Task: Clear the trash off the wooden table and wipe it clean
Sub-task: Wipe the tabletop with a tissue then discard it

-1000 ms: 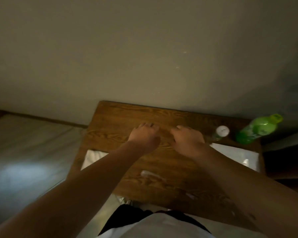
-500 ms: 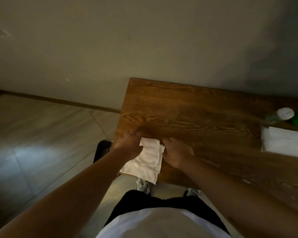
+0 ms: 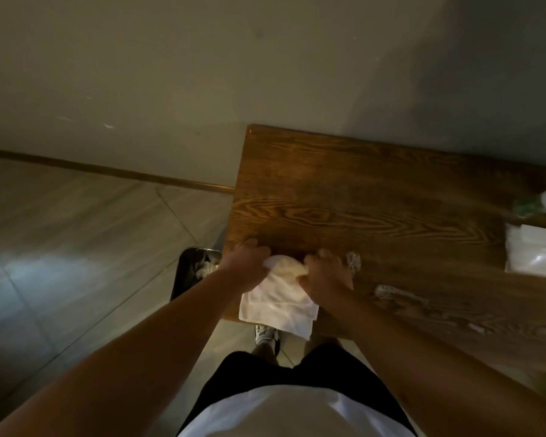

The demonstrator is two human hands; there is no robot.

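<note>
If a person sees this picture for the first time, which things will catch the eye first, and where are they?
First the white cloth, bunched between the left hand and the right hand at the near left corner of the wooden table, with its lower part hanging over the edge. Next, pale smears on the wood just right of the right hand. A dark trash bin stands on the floor by that corner.

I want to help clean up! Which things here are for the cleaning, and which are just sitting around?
For the job:
white cloth, held by both hands
wooden table
scraps
bin

Just sitting around:
green bottle
white packet
</note>
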